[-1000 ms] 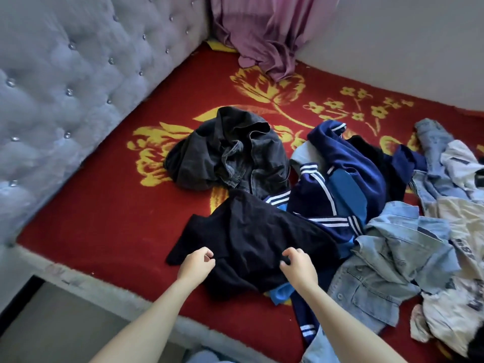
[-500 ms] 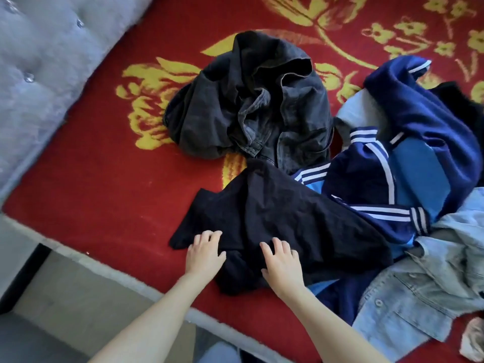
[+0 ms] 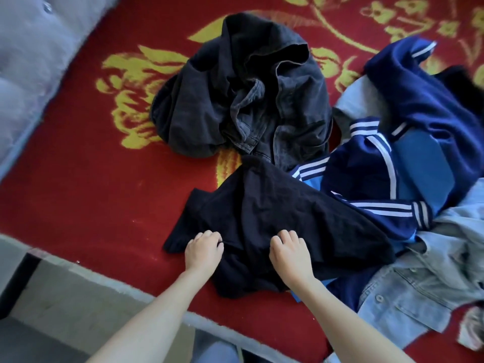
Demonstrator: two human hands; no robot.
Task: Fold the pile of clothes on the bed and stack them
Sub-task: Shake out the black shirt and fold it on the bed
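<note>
Bedding: a red bedspread (image 3: 78, 184) with a yellow flower pattern covers the bed. A grey tufted padded headboard (image 3: 34, 61) runs along its upper left side.

Item under handling: a black garment (image 3: 275, 213) of soft, matte cloth lies crumpled and roughly flat on the bedspread near the front edge of the bed. Its right part overlaps the neighbouring clothes.

Left hand (image 3: 204, 248): palm down on the near left part of the black garment. The fingers are curled, with the tips dug into a bunch of the cloth.

Right hand (image 3: 290, 255): palm down on the near middle of the same garment, just beside the left hand but apart from it. Its fingers are likewise curled and gripping the cloth. Both forearms are bare.

Remaining pile:
- A heap of dark grey denim jeans (image 3: 243, 95) sits crumpled beyond the black garment, touching its far edge.
- A navy blue track jacket with white stripes (image 3: 366, 174) lies to the right, partly under the black garment.
- A light blue denim jacket with buttons (image 3: 408, 292) lies at the near right, against the track jacket and the black garment's right end.

No item in view is folded or stacked.
</note>
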